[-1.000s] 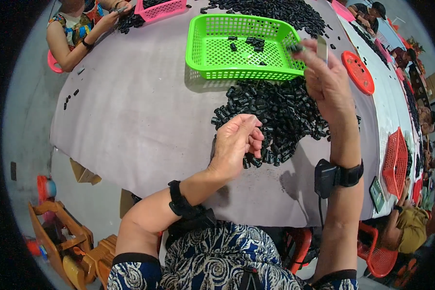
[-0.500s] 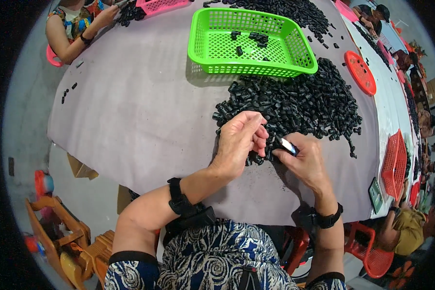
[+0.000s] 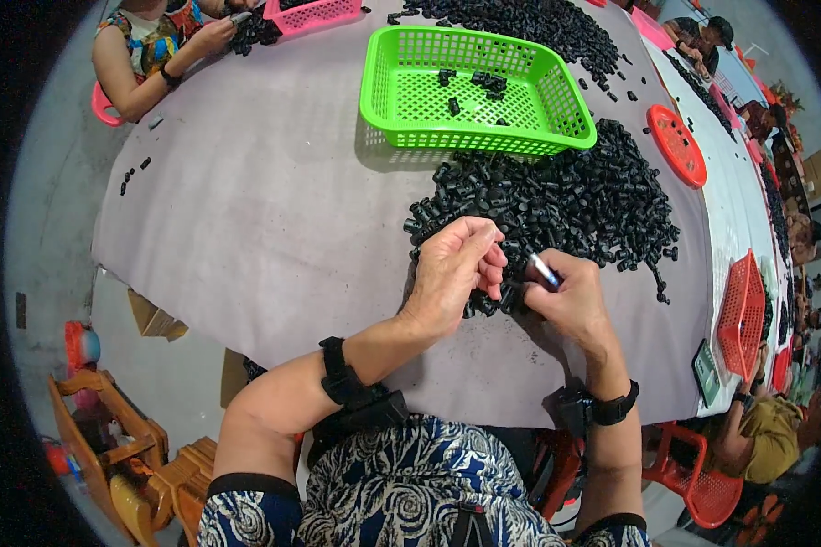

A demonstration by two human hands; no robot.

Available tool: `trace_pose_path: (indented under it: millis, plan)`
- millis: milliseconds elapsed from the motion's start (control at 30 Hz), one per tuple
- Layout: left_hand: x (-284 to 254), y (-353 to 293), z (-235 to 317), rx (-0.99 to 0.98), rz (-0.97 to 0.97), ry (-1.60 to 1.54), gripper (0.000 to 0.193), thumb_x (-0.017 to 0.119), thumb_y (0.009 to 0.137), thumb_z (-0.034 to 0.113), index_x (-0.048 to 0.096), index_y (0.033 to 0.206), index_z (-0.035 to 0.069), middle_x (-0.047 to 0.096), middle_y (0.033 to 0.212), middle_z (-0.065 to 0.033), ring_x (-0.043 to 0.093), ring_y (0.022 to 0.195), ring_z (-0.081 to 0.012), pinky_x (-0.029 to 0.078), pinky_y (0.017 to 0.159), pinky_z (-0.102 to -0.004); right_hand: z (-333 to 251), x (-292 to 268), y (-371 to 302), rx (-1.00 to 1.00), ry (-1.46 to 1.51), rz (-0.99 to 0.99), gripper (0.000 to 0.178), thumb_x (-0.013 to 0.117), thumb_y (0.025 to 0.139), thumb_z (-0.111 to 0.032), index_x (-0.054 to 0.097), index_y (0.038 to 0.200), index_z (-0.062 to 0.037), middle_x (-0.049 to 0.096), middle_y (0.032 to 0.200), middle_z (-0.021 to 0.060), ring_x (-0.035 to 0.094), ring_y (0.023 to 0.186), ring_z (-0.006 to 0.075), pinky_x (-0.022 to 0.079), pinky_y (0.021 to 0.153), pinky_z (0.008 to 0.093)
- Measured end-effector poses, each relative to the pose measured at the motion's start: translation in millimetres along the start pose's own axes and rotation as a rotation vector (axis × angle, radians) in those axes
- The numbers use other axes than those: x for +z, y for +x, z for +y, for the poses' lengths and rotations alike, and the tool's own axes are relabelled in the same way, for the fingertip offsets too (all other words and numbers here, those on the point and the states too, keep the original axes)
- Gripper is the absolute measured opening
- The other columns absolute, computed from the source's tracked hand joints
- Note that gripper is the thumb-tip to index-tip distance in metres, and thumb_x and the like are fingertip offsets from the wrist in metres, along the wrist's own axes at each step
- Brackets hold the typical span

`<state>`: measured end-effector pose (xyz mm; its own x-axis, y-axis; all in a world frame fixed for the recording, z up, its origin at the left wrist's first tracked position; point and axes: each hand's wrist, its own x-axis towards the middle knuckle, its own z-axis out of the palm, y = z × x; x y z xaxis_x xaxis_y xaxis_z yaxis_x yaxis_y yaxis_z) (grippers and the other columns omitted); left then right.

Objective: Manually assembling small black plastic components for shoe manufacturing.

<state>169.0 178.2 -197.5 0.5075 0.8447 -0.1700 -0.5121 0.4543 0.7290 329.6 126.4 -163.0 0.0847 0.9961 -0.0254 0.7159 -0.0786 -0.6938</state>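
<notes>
A heap of small black cylindrical parts (image 3: 556, 196) spreads over the grey-covered table in front of me. At its near edge, my left hand (image 3: 456, 273) has its fingers curled in and the thumb pressed to the index finger. Whatever sits in that pinch is hidden. Just to its right, my right hand (image 3: 570, 296) grips a slim tool (image 3: 545, 272) with a shiny, pale, bluish surface; its exact kind is unclear. A few black parts lie under and between the two hands. Beyond the heap stands a bright green plastic basket (image 3: 479, 137) holding several black parts.
A red oval lid or tray (image 3: 677, 146) lies right of the heap, and a red basket (image 3: 741, 314) stands farther right beside a dark flat device (image 3: 705, 372). Another black heap (image 3: 538, 27) is at the far side. A co-worker (image 3: 150, 64) sits at the far left by a pink basket (image 3: 315, 15).
The tool in my right hand has tilted slightly, and that hand has shifted a little. My left hand stays nearly in place. The whole view has moved slightly.
</notes>
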Motion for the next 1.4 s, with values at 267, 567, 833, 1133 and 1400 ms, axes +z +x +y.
trace_pose_path:
  millis: [267, 567, 833, 1133, 1400]
  plan:
    - [3.6, -2.5, 0.7, 0.018, -0.140, 0.073, 0.019, 0.049, 0.091, 0.011, 0.052, 0.108, 0.003, 0.055, 0.094, -0.0048, 0.056, 0.084, -0.0113, 0.052, 0.065, -0.0264, -15.0, -9.7, 14.0, 0.237, 0.799, -0.037, 0.004, 0.061, 0.071, -0.008, 0.057, 0.072, -0.0063, 0.047, 0.059, -0.0072, 0.037, 0.046, 0.0000, 0.026, 0.040, 0.0169]
    - [3.7, -0.5, -2.5, -0.046, -0.097, 0.044, 0.018, 0.051, 0.091, 0.013, 0.050, 0.106, 0.002, 0.058, 0.091, -0.0073, 0.060, 0.076, -0.0152, 0.054, 0.062, -0.0272, -7.9, 3.0, 18.2, 0.252, 0.929, -0.095, 0.005, 0.060, 0.074, -0.009, 0.056, 0.074, -0.0068, 0.050, 0.061, -0.0064, 0.037, 0.049, 0.0000, 0.025, 0.042, 0.0171]
    - [3.1, 0.2, -0.3, -0.020, -0.092, 0.066, 0.016, 0.052, 0.090, 0.014, 0.052, 0.101, 0.003, 0.058, 0.087, -0.0062, 0.060, 0.075, -0.0137, 0.054, 0.061, -0.0264, -1.7, 6.9, 16.0, -0.052, 0.614, 0.001, 0.012, 0.067, 0.076, -0.009, 0.057, 0.078, -0.0025, 0.054, 0.070, -0.0043, 0.047, 0.062, 0.0029, 0.039, 0.055, 0.0187]
    - [2.0, -1.6, -0.7, -0.074, -0.119, -0.009, 0.018, 0.053, 0.090, 0.015, 0.050, 0.105, 0.005, 0.057, 0.090, -0.0047, 0.059, 0.076, -0.0124, 0.054, 0.064, -0.0273, -1.3, 6.0, 14.4, -0.038, 0.689, -0.023, 0.011, 0.065, 0.077, -0.006, 0.061, 0.087, -0.0012, 0.057, 0.074, -0.0031, 0.049, 0.067, 0.0038, 0.041, 0.059, 0.0191]
    - [3.8, -2.3, 1.1, -0.057, -0.117, 0.018, 0.019, 0.053, 0.090, 0.015, 0.049, 0.105, 0.005, 0.056, 0.089, -0.0046, 0.058, 0.075, -0.0117, 0.053, 0.063, -0.0267, -6.8, 9.1, 14.6, -0.082, 0.659, 0.008, 0.014, 0.067, 0.073, -0.004, 0.061, 0.085, -0.0001, 0.052, 0.072, -0.0031, 0.048, 0.065, 0.0036, 0.040, 0.058, 0.0190]
